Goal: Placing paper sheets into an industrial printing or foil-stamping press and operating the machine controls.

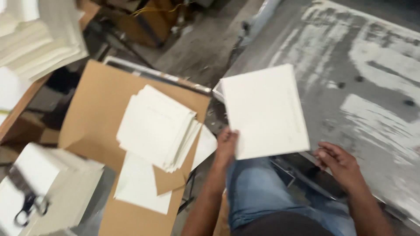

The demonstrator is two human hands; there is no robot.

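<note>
While the left hand (226, 146) pinches the lower left edge of a small bundle of white square sheets (264, 111) at the centre of the frame, thumb on top and fingers closed under it, the right hand (339, 162) rests lower right on the edge of the grey metal table (367, 83), fingers curled and gripping nothing. The bundle lies partly on that table's worn, paint-streaked top, its lower edge hanging over the person's blue jeans (262, 196). Counting stacks now: one loose, fanned pile of white sheets (155, 126) sits left of centre on a flat brown cardboard sheet (94, 109), with a few more single white sheets (140, 185) sliding out beneath it; a second tall stack (41, 37) fills the upper left corner; a third stack (57, 188) stands in the lower left. One pair of black-handled scissors (28, 207) lies on top of that lower-left stack. How many sheets are in each pile cannot be told, the edges are too blurred. A brown box (146, 22) shows at the top of the frame, contents hidden.
</note>
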